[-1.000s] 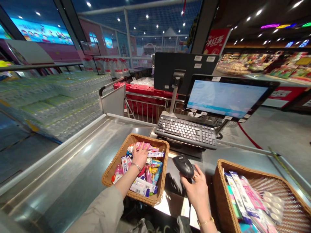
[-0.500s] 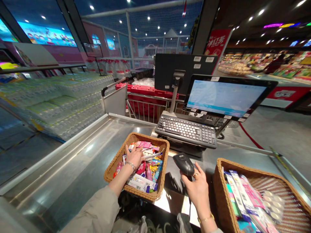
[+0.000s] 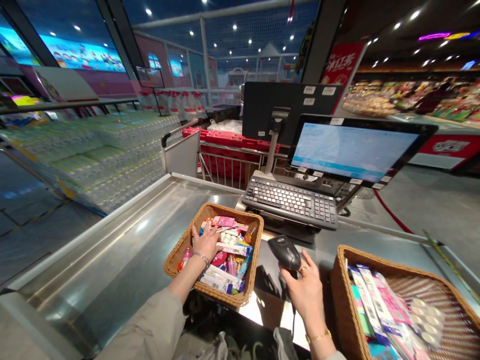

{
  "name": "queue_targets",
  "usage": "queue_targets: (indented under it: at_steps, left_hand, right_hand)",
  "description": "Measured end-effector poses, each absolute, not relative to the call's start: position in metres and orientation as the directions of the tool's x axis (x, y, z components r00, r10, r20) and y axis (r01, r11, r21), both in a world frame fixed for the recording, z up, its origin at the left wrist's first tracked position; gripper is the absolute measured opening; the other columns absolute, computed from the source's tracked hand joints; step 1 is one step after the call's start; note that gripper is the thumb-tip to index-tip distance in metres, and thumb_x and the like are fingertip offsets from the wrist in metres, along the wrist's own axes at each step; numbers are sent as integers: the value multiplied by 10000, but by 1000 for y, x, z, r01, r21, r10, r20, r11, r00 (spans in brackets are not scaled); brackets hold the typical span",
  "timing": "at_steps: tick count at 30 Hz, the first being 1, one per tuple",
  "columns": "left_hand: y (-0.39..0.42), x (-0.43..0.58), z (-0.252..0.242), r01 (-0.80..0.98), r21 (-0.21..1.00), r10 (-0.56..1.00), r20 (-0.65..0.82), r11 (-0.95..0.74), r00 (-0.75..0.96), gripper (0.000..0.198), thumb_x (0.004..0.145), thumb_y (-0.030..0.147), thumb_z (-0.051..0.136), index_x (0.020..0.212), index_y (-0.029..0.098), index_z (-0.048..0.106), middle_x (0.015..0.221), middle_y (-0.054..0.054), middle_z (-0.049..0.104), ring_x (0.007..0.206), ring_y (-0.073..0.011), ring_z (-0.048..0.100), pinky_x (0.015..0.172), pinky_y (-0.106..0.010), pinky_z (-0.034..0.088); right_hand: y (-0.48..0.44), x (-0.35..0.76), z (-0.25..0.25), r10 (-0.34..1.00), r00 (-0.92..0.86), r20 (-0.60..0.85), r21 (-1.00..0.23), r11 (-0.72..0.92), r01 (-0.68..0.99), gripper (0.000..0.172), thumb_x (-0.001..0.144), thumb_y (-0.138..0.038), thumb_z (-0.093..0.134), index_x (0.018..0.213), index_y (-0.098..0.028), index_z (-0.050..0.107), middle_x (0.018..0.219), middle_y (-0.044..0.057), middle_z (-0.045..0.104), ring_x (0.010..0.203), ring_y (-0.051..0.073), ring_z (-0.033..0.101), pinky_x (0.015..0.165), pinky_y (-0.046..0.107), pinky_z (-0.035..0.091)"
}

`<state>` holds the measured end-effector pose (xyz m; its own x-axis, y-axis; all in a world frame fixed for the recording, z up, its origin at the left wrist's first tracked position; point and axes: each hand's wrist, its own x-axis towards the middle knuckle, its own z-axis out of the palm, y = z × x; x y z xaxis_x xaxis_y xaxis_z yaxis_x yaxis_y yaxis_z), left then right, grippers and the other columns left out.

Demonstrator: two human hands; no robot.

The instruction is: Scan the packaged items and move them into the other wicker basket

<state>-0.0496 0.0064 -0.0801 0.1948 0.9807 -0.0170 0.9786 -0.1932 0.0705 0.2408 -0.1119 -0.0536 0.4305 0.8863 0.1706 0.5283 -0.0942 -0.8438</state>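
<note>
My left hand (image 3: 205, 245) rests among the small packaged goods (image 3: 228, 267) in the left wicker basket (image 3: 255, 250), its fingers spread, and I see nothing held in it. My right hand (image 3: 305, 290) is shut on a black handheld barcode scanner (image 3: 287, 252), its cord running down below the counter. That hand is between the two baskets. The right wicker basket (image 3: 337, 292) holds long boxed packages (image 3: 373, 302) and a blister pack of round white items (image 3: 427, 322). Its lower part is cut off by the frame.
Both baskets sit on a stainless steel checkout counter (image 3: 112, 250). Beyond them stand a black keyboard (image 3: 290, 202) and a lit touchscreen monitor (image 3: 354, 150). A shopping cart with a red crate (image 3: 228, 160) stands behind, and stacked bottled water (image 3: 93, 160) lies left.
My left hand has shifted toward the basket's left side, and the goods beneath it have moved around. The scanner stays in my right hand. The whole view has drifted slightly.
</note>
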Motion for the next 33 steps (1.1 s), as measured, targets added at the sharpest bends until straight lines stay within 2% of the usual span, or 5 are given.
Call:
queue_targets:
  at_steps: [3,6,14,22,33]
  left_hand:
    - [3,-48,-83,960,82,964,19,-267,266,331,790,385,698,1115,338,660,1487,-41,475,1460,-354,236,1056,-771,-116]
    - [2,-50,-87,934,78,936,-2,-349,351,393,753,380,741,1136,365,654,1496,-38,462,1467,-363,209,1049,-769,-137]
    - [4,-62,-101,877,83,880,14,-474,474,367,712,278,778,1053,324,653,1509,-31,446,1470,-350,204,1063,-734,-156]
    - [24,-64,-109,858,204,873,-26,-472,487,167,754,367,743,920,358,732,1437,-14,536,1456,-366,237,1063,-714,-168]
    - [25,-67,-107,833,189,847,-5,-520,531,325,832,454,648,1150,396,672,1420,-33,548,1429,-369,302,1051,-709,-200]
  right_hand:
    - [-113,241,-52,886,434,166,-847,-98,523,339,668,-445,656,859,-186,761,1156,112,679,1312,302,451,1095,421,362]
    - [-114,241,-50,884,438,163,-852,-97,514,350,663,-455,657,860,-185,763,1153,110,681,1316,300,448,1096,412,359]
    - [-120,244,-48,876,452,169,-854,-99,511,328,681,-439,657,874,-195,761,1157,96,686,1335,294,432,1088,396,367]
    - [-123,249,-45,861,479,169,-846,-122,519,306,696,-394,654,912,-207,763,1219,95,659,1338,301,436,1110,423,359]
    - [-126,254,-45,839,503,209,-838,-111,534,300,702,-369,659,931,-203,761,1237,98,652,1336,301,436,1090,421,387]
